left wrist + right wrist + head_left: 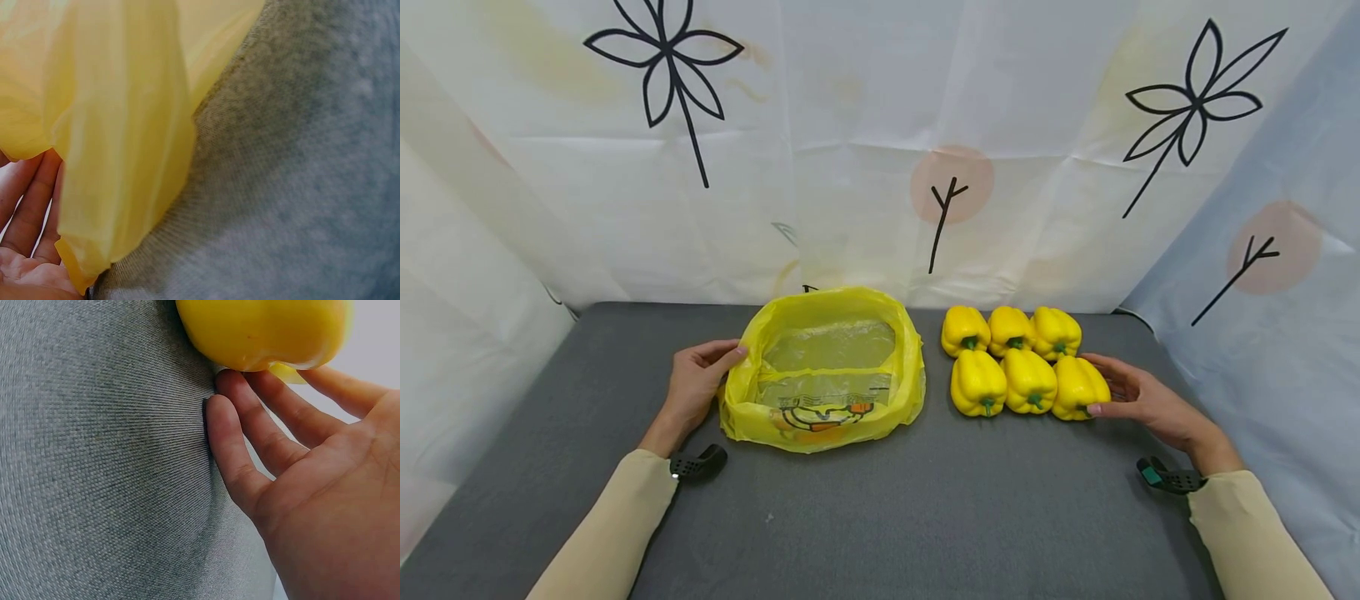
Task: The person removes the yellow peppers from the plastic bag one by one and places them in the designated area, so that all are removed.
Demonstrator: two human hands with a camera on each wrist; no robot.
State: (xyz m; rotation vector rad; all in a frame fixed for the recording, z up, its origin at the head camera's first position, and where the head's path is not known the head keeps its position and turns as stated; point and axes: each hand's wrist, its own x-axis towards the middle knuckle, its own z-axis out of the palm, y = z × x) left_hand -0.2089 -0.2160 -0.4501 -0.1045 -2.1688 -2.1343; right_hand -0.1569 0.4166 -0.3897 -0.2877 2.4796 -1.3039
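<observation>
A yellow plastic bag stands with its mouth wide and its rim folded outward. My left hand holds the bag at its left side, thumb over the rim; in the left wrist view the fingers reach behind the hanging yellow plastic. Right of the bag, yellow bell peppers sit packed in two rows of three. My right hand grips the front right bell pepper, thumb near its stem and index finger at its back. In the right wrist view the other fingertips sit just under this pepper.
The other bell peppers stand close against the gripped one. A grey cloth-covered table lies beneath everything. White curtains with printed flowers hang behind the table and at both sides. Each wrist wears a dark band.
</observation>
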